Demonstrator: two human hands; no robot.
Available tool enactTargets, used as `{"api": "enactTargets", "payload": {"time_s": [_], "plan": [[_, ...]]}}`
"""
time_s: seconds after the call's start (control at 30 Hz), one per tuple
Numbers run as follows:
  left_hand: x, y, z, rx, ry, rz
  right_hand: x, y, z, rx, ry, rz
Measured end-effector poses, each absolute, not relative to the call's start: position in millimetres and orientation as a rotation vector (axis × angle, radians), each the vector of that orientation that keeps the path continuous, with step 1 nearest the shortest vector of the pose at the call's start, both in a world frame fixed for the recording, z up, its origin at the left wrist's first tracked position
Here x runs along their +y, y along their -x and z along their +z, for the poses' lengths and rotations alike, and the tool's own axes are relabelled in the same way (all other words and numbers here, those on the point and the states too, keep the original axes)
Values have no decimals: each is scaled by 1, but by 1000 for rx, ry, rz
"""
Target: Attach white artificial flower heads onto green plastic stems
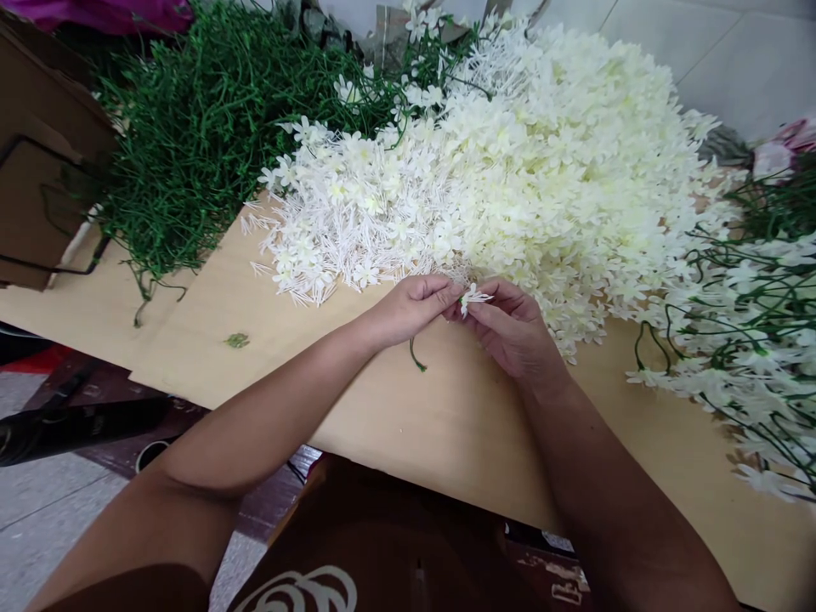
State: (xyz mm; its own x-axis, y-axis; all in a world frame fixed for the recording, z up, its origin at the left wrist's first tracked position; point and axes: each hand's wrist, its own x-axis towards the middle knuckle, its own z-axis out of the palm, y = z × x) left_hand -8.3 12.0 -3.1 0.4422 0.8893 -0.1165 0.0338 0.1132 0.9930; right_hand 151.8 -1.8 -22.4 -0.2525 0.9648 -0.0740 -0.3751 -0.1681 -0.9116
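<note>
My left hand is closed around a green artificial stem, whose lower end hangs out below the fingers. Right beside it, my right hand pinches a small white artificial flower with thin white stamens pointing right. Flower and stem top meet between the fingertips; whether they are joined is hidden. Just beyond both hands lies a large heap of loose white and pale yellow artificial flowers, with bunches of white stamens at its near left side.
A pile of green artificial stems fills the back left, beside a cardboard box. Flowers on green stems lie at the right. A small greenish scrap rests on the tan tabletop. The table's near edge runs close to my body.
</note>
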Motion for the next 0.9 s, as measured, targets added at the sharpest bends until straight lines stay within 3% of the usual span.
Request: {"api": "enactTargets", "payload": {"time_s": [0.9], "plan": [[21, 15, -11, 818, -1381, 718, 1, -153, -17, -998, 1017, 1712]]}}
